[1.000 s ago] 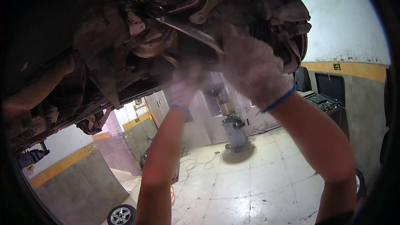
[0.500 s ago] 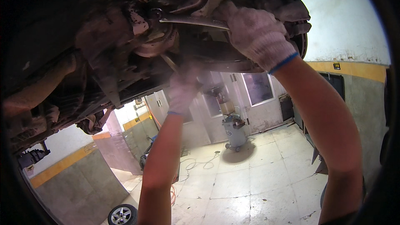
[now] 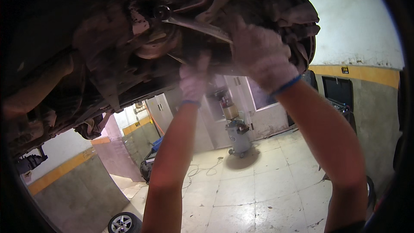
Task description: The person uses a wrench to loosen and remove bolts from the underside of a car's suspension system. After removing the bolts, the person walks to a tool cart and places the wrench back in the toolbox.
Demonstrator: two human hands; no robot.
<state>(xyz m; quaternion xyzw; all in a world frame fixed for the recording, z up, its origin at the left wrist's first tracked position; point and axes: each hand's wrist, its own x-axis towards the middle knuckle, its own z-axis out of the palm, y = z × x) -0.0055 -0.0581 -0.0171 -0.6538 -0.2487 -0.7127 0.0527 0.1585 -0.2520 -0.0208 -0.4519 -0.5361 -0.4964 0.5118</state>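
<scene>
Overhead is the dark underside of a car (image 3: 99, 43). My right hand (image 3: 261, 56), in a whitish knitted glove with a blue cuff, is closed round the end of a long metal wrench (image 3: 200, 26). The wrench's ring end sits up among the suspension parts, and its shaft slopes down toward my hand. Lower and to the left, my gloved left hand (image 3: 192, 80) is closed round the near end of a thin metal bar (image 3: 175, 58). That bar's far end is hidden by a rounded part (image 3: 154, 49) above it. Both gloves are slightly blurred.
A brake disc and wheel hub (image 3: 297, 21) hang at the upper right. A grey wheeled tank (image 3: 237, 138) stands on the tiled floor (image 3: 233, 190), with a cable nearby. A loose wheel (image 3: 123, 223) lies at lower left. An opened dark case (image 3: 338, 92) is by the right wall.
My right hand has moved down with the wrench's near end, so the shaft slopes more steeply. My left hand has shifted slightly up and to the right. The view has shifted a little.
</scene>
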